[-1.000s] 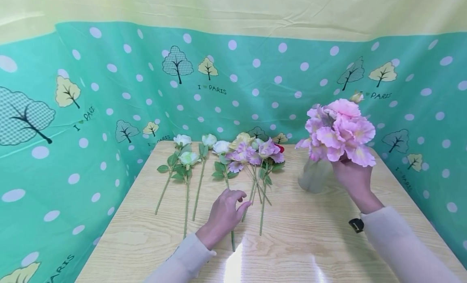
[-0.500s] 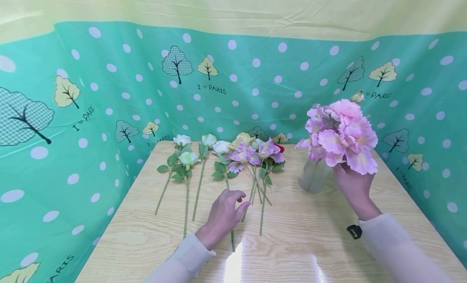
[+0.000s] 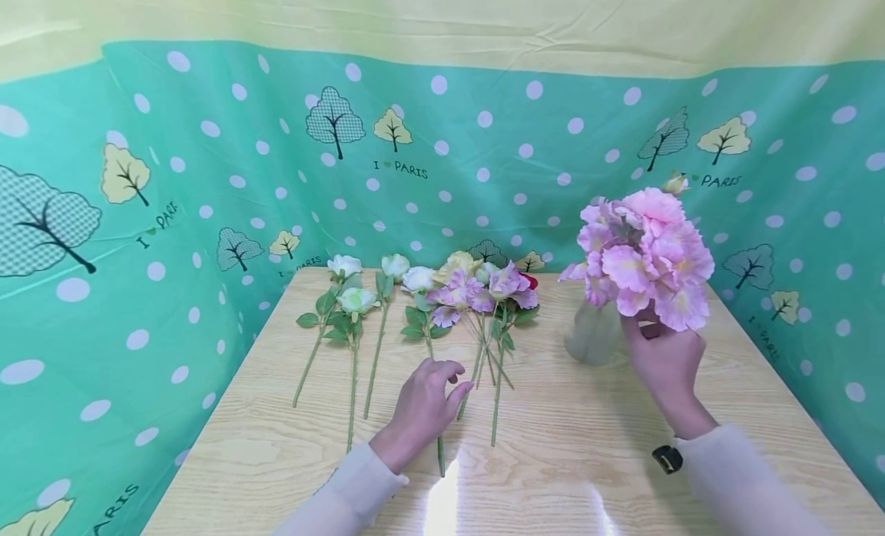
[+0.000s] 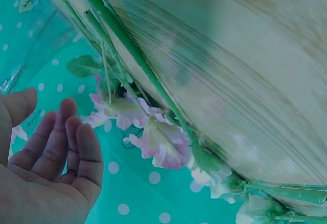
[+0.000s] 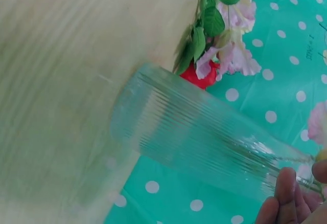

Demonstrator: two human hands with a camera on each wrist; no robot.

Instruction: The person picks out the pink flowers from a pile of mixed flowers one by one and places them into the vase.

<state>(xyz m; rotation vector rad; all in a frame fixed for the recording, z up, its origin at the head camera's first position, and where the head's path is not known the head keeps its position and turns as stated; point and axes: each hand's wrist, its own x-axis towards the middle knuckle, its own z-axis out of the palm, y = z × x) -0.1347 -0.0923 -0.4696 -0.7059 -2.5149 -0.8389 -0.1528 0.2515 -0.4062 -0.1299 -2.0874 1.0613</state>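
Observation:
My right hand [image 3: 667,367] is at the mouth of a clear ribbed glass vase [image 5: 189,137], under a cluster of pink and lilac artificial flowers [image 3: 650,267]. Thumb and fingers [image 5: 286,193] pinch a flower stem whose lower part runs into the vase; the petals hide much of the grip in the head view. My left hand [image 3: 423,402] holds nothing. Its fingers [image 4: 53,150] are loosely bent above the stems of the flowers lying on the table. Closest to it is a white rose [image 3: 419,279], its stem passing beneath the hand.
Along the back of the wooden table [image 3: 553,474] lie white roses [image 3: 358,299], lilac flowers [image 3: 463,292], a yellow bloom [image 3: 459,263] and a red flower [image 3: 530,281], stems toward the front. A green dotted curtain [image 3: 442,183] hangs close behind and at both sides.
My right hand has shifted slightly down and left, and the lilac flower above it has tilted and dropped a little. The left hand has stayed in place.

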